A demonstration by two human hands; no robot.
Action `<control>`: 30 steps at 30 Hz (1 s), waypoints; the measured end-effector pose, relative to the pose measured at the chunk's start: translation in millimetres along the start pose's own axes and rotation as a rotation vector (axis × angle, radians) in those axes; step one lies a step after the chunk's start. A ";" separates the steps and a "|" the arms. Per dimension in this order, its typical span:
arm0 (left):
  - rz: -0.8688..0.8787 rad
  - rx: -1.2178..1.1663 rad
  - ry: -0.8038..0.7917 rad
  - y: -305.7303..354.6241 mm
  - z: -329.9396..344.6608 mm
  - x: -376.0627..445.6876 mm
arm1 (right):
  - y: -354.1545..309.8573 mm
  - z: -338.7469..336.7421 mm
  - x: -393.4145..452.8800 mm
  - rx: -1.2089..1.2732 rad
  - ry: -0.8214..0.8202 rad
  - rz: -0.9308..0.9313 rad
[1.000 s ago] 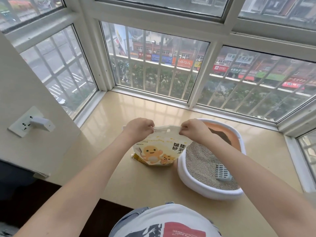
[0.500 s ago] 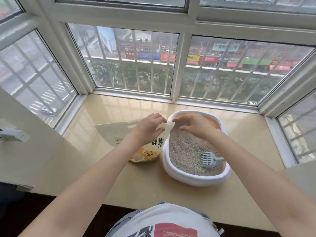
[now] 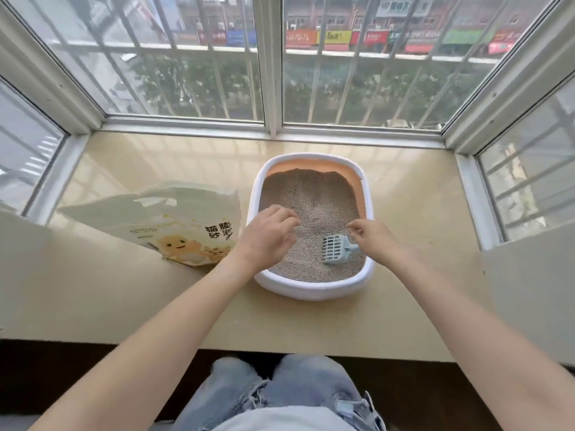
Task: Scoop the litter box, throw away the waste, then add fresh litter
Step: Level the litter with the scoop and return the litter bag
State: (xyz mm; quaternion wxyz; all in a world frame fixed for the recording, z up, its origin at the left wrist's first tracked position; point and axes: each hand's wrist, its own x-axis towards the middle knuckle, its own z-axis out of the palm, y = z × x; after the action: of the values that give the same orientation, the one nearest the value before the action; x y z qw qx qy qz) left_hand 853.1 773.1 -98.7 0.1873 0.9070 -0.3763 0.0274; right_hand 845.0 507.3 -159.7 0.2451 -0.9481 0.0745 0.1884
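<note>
A white litter box [image 3: 314, 292] with an orange inner wall sits on the beige window ledge, filled with grey litter [image 3: 311, 206]. A pale blue slotted scoop [image 3: 335, 249] lies on the litter at the near right. A cream litter bag [image 3: 186, 222] with a cartoon print lies flat just left of the box. My left hand [image 3: 267, 237] hovers over the box's near left side, fingers loosely curled and holding nothing. My right hand [image 3: 371, 239] is over the near right side, fingertips just above the scoop's handle, not gripping it.
The ledge [image 3: 311, 331] is boxed in by barred windows [image 3: 267, 73] at the back and on both sides. White wall panels stand at the far left and far right. My knees in jeans [image 3: 280, 396] are below the ledge's front edge.
Both hands have let go of the litter bag, which now lies flat left of the box. The hands have come down over the litter, and the view has shifted to centre the box.
</note>
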 end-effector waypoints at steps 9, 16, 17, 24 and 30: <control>-0.269 -0.136 -0.195 -3.0 73.1 8.6 | 36.5 49.4 56.5 -0.539 -0.303 -0.113; -0.346 -0.155 -0.227 -10.8 87.7 5.0 | 38.1 56.1 78.6 -0.671 -0.425 -0.099; -0.354 -0.160 -0.236 -12.3 87.6 5.2 | 35.4 51.2 81.3 -0.692 -0.406 -0.136; -0.394 -0.194 -0.201 -28.4 82.4 10.3 | 3.7 -7.7 127.2 -0.656 -0.385 -0.158; -0.454 -0.208 -0.161 -44.0 86.1 13.8 | -12.9 -11.5 179.5 -0.257 -0.210 -0.001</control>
State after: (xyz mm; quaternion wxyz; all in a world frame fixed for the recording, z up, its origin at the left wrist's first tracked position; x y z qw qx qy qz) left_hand 885.6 761.3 -190.1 0.2502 0.9434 -0.1775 -0.1263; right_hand 1016.4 504.0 -215.4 0.1283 -0.9467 0.0230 0.2945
